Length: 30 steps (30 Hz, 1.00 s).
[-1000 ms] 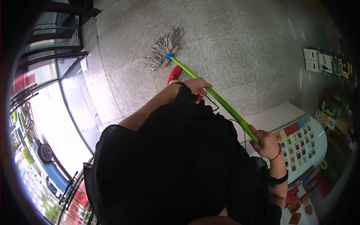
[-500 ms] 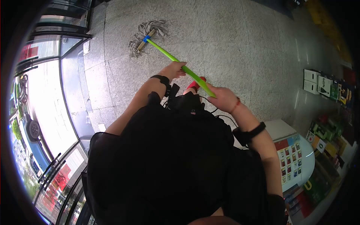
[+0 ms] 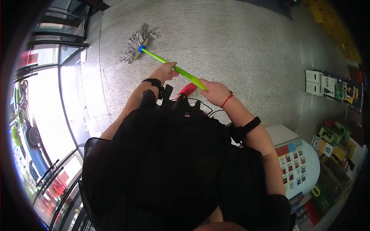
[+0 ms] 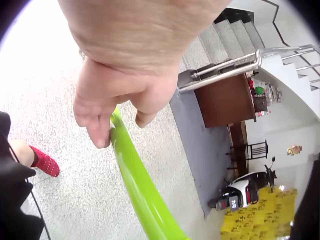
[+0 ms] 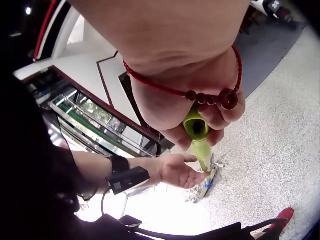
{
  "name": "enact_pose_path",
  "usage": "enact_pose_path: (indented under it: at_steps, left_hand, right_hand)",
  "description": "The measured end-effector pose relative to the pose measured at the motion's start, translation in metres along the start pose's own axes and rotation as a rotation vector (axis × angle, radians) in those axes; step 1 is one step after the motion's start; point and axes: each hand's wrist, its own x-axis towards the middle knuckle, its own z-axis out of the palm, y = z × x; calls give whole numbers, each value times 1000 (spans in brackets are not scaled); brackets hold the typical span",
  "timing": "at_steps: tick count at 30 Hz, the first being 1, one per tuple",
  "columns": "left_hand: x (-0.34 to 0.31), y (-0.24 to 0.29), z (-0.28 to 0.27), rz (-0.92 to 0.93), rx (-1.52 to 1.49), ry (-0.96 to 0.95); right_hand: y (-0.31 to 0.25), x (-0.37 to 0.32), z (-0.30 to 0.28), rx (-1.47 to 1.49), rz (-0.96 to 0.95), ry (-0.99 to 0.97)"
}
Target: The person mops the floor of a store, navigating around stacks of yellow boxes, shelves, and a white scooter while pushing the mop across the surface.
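A mop with a bright green handle [image 3: 188, 77] slants across the head view. Its grey strands [image 3: 137, 39] lie spread on the floor at the upper left, joined to the pole by a blue clip [image 3: 142, 49]. My left hand [image 3: 165, 72] is at the middle of the pole; the left wrist view shows this hand [image 4: 120, 92] with its fingers and thumb around the green pole [image 4: 142, 190]. My right hand [image 3: 216, 93] grips the pole's top end. In the right wrist view that hand [image 5: 185, 95] curls round the hollow end [image 5: 196, 127].
Glass doors [image 3: 73, 104] run along the left. A display counter [image 3: 298, 169] stands at the lower right, with white boxes [image 3: 314, 82] beyond it. A red shoe [image 3: 188, 90] shows below the pole. Stairs [image 4: 225, 42] and a scooter [image 4: 245, 191] appear in the left wrist view.
The mop head has swung left across the floor since a second ago, first moving up and then slightly down. Both hands have moved left and up with the pole, the right one closer to the left.
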Motion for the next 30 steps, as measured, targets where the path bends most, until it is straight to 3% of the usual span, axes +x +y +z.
enact_pose_path:
  at_steps: [4, 6, 12, 16, 18, 22, 24, 28, 30]
  left_hand:
    - [-17, -41, 81, -48, 227, -139]
    - [-31, -67, 122, -127, 414, -323]
    - [-65, -160, 264, -294, 857, -624]
    - [-104, -194, 328, -231, 928, -850]
    - [-119, -192, 345, -326, 1019, -967]
    - [-117, -195, 361, -317, 1066, -946]
    - [-113, -193, 361, -218, 1009, -911]
    - [-97, -175, 354, -250, 916, -859]
    - [-84, -158, 339, -191, 792, -693]
  right_hand:
    - [44, -91, -6, 34, -28, 77]
    - [62, -150, -9, 64, -9, 68]
    - [116, -340, 2, 148, 171, 92]
    - [115, -425, -6, 162, 265, 101]
    - [110, -445, -12, 162, 301, 117]
    - [127, -450, -15, 153, 279, 111]
    - [142, -445, -17, 130, 250, 146]
    - [157, -415, -25, 133, 205, 156]
    - [168, -385, -21, 150, 151, 195]
